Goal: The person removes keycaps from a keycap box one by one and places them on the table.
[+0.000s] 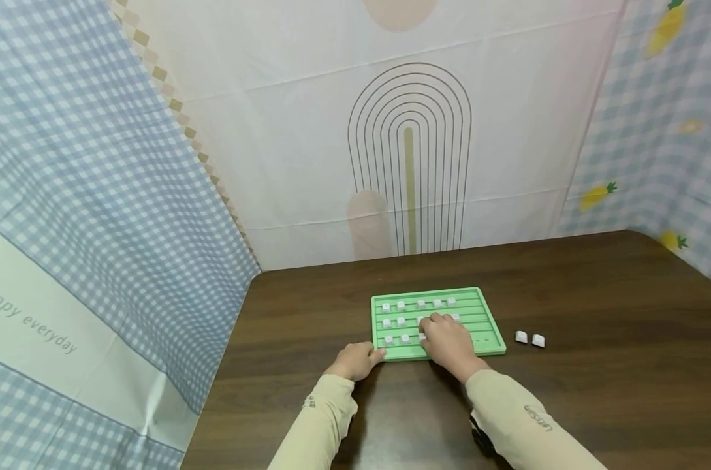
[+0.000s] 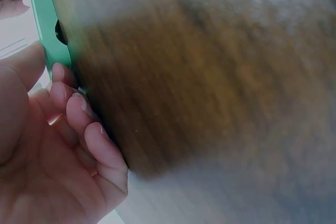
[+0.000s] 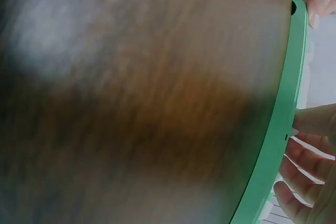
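Observation:
A shallow green tray (image 1: pixel 493 347) with raised rows lies on the table, holding several small white keycaps (image 1: pixel 401 305) lined up along three rows. My left hand (image 1: pixel 355 361) grips the tray's near left corner, thumb over the rim. In the left wrist view, that hand's curled fingers (image 2: pixel 86 113) sit against the tray's outer side. My right hand (image 1: pixel 447 339) reaches over the middle of the tray. Its thumb and forefinger pinch a white keycap (image 1: pixel 422 338) in the nearest row; the other fingers partly cover keycaps behind it.
Two loose white keycaps (image 1: pixel 521 337) lie on the brown wooden table (image 1: pixel 614 307) to the right of the tray. A patterned white cloth (image 1: pixel 296 163) hangs behind the table's far edge, and a checked cloth (image 1: pixel 96 163) hangs at the left.

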`<state>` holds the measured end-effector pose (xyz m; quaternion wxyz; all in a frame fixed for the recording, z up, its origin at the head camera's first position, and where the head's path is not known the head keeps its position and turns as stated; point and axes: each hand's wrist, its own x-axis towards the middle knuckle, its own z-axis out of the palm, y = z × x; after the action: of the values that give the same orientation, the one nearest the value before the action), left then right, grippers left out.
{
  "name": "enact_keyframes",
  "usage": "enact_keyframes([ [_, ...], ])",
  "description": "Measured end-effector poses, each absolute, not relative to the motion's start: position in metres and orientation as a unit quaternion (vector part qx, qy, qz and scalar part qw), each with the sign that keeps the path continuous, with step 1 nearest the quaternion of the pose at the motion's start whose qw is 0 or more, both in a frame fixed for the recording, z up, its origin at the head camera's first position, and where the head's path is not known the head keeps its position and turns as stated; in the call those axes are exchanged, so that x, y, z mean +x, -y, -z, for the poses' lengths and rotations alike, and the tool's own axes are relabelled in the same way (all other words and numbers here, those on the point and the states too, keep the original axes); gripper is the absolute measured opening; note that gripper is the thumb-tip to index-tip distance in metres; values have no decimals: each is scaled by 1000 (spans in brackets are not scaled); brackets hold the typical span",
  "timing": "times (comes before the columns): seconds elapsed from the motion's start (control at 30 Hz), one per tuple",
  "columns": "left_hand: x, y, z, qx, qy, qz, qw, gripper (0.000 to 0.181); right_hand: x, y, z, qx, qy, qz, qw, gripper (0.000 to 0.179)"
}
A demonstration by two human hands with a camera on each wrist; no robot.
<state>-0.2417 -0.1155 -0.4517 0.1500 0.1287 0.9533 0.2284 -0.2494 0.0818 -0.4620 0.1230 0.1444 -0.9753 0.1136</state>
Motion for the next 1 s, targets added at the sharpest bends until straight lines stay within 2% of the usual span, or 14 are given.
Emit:
enact_keyframes([
  [0.27, -240, 114, 448, 134, -954, -223, 147, 34, -251, -96, 456, 142, 971, -138, 138, 12],
  [0.5, -240, 117, 447, 129, -955, -223, 149, 32, -244, -173, 436, 89, 970, -171, 145, 13],
  [0.63, -240, 117, 447, 129, -953, -229, 153, 32, -233, -227, 431, 44, 979, -164, 114, 15],
  [0.77, -240, 117, 447, 132, -951, -234, 153, 33, -219, -265, 434, 11, 987, -152, 47, 19],
  [0.9, -240, 116, 448, 130, -951, -234, 153, 31, -212, -280, 446, 15, 989, -145, 6, 19],
  [1.0, -240, 117, 449, 130, -952, -233, 152, 31, -211, -279, 454, 19, 989, -144, 1, 19],
])
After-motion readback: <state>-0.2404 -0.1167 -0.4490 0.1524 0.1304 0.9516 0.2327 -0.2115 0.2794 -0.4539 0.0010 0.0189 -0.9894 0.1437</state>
